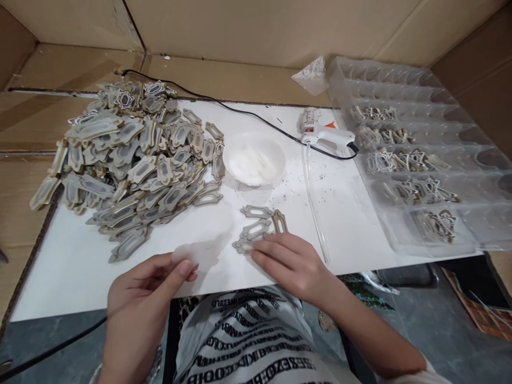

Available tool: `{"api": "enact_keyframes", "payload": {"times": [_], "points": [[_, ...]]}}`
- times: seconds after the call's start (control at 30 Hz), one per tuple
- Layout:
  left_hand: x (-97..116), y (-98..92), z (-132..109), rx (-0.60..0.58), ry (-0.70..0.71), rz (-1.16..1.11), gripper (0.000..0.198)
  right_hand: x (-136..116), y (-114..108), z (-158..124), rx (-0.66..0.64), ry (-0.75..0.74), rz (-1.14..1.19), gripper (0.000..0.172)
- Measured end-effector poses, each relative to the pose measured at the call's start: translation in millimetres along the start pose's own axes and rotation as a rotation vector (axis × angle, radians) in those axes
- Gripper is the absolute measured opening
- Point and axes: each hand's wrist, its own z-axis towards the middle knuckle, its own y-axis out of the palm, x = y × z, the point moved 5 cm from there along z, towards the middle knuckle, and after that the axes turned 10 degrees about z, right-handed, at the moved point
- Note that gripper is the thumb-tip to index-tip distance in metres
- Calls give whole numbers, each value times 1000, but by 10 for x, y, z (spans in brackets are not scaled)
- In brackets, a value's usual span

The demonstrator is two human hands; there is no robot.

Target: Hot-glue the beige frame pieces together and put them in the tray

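Between the thumb and fingers of my left hand (150, 293) is a thin translucent white piece (185, 257), raised near the table's front edge. My right hand (294, 264) lies palm down at the front of the white table, its fingertips touching a small group of grey ornate frames (256, 229). One tan-edged frame (280, 221) stands out just beyond those fingers. Whether the right fingers grip a frame is hard to see. A white bowl (255, 158) holding pale pieces sits behind the group.
A big heap of grey frames (132, 160) covers the left side. Right of the bowl lie a white glue gun (328, 140), its black cable and a clear glue stick (316, 208). A clear compartment tray (424, 133) with patterned pieces stands at the right.
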Motion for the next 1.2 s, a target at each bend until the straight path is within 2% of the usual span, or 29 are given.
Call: {"api": "enact_keyframes", "payload": {"times": [0.17, 0.3, 0.43, 0.57, 0.63, 0.77, 0.9, 1.1, 1.2], "points": [[5, 5, 5, -26, 44, 56, 32, 62, 2, -51, -78, 41, 12, 18], [32, 83, -2, -104, 85, 98, 29, 63, -66, -10, -12, 89, 82, 23], [103, 230, -57, -204, 121, 127, 23, 32, -113, 136, 170, 259, 309, 18], [178, 336, -125, -275, 168, 189, 21, 27, -20, 246, 271, 434, 493, 9], [192, 345, -138, -273, 184, 206, 20, 54, 33, 262, 287, 520, 564, 14], [179, 332, -129, -251, 210, 232, 21, 101, 96, 265, 196, 643, 696, 15], [146, 330, -115, -254, 191, 248, 23, 120, 12, 256, 160, 596, 657, 15], [128, 245, -44, -168, 157, 230, 24, 335, -209, 55, 325, 626, 416, 12], [99, 183, 10, -133, 164, 214, 25, 354, -214, 21, 196, 452, 195, 15]]}}
